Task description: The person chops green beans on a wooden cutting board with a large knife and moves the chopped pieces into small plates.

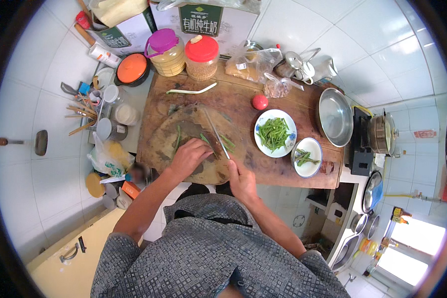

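Note:
My right hand (243, 182) grips a kitchen knife (216, 134), its blade pointing away from me over a round wooden chopping board (160, 139). To the left of the blade, my left hand (189, 156) presses a green bean (205, 139) on the board, fingers curled close together. Another green bean (178, 135) lies beyond that hand's wrist side, on the left of the board. Just right of the knife are cut bean pieces (228, 141). A white plate (259, 143) holds a heap of cut beans (274, 133); a smaller white bowl (308, 171) contains a few pieces (306, 157).
At the back of the wooden table (246, 178) lie a scallion stalk (192, 90), a red tomato (260, 102) and lidded jars (202, 56). A metal basin (335, 117) occupies the right, near a pot (383, 134) on a stove. Jars and chopsticks (85, 111) crowd the left.

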Available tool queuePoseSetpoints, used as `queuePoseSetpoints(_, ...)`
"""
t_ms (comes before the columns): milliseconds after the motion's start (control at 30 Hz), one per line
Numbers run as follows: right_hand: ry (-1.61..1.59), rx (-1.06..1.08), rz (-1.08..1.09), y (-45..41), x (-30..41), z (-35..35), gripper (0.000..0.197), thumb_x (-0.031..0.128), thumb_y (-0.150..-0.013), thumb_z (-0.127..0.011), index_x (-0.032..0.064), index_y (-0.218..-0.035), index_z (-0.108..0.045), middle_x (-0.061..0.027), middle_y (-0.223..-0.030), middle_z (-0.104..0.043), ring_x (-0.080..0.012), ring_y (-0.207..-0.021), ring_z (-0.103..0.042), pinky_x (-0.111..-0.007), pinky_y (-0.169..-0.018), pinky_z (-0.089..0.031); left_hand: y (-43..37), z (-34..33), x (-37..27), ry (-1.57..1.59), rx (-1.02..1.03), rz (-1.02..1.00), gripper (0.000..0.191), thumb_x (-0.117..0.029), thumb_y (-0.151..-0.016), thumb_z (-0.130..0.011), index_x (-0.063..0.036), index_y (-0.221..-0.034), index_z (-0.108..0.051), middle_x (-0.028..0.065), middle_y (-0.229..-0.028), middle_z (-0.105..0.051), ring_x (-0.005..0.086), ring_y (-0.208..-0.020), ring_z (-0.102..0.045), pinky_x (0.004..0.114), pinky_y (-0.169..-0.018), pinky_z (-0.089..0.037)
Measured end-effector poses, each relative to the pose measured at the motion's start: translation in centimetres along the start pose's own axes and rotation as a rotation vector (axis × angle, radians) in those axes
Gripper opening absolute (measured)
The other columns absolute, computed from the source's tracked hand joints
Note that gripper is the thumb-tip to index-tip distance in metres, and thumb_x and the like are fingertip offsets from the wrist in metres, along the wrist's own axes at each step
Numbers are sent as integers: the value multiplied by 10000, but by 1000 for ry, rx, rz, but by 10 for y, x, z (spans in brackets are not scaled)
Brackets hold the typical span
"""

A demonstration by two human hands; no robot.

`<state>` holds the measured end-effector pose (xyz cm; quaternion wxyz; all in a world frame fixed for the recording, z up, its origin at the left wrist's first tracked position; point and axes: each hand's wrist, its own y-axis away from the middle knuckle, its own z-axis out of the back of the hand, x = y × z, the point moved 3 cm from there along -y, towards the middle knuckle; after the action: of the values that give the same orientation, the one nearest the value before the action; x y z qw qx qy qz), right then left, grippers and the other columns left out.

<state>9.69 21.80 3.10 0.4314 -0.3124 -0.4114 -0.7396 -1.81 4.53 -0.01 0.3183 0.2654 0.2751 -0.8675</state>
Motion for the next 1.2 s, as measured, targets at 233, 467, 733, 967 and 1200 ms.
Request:
queuePoseSetpoints(233,75,85,221,12,-22,23,360,253,-1103,-557,41,-1370,-673,-175,-974,-782,-194,-869,-754,-350,-766,-570,5,-2,4,-43,-23,-66,141,-93,-827,-782,-30,-948,-748,58,-974,-697,268,-947,-662,372,-836,-564)
queuePoseSetpoints(467,7,245,-56,13,-15,36,403,330,-1100,-568,23,-1331,-691,-227,-1129,-765,-300,-1075,-756,-387,-924,-563,10,-6,8,-18,-6,-7,143,-83,-812,-809,-16,-921,-744,82,-968,-705,286,-957,-673,400,-848,-565)
queuePoseSetpoints(733,97,212,5,-5,-5,23,373,347,-1090,-571,74,-1304,-709,-279,-1016,-731,-418,-965,-744,-439,-829,-568,5,-5,8,-12,-26,-42,124,-106,-835,-787,-17,-903,-733,70,-959,-699,273,-930,-669,376,-817,-567)
queuePoseSetpoints(967,16,35,4,-15,8,8,349,355,-1079,-588,131,-1315,-715,-272,-981,-731,-424,-925,-744,-452,-799,-568,4,1,4,-13,-25,-36,142,-93,-836,-796,-18,-946,-746,76,-977,-714,278,-951,-677,396,-840,-564)
queuePoseSetpoints(1200,61,239,24,1,-13,39,362,330,-1083,-590,86,-1324,-704,-240,-1032,-753,-374,-973,-760,-416,-833,-570,10,-4,2,-72,-92,-79,118,-86,-827,-774,-38,-932,-747,53,-992,-705,249,-968,-673,350,-825,-563)
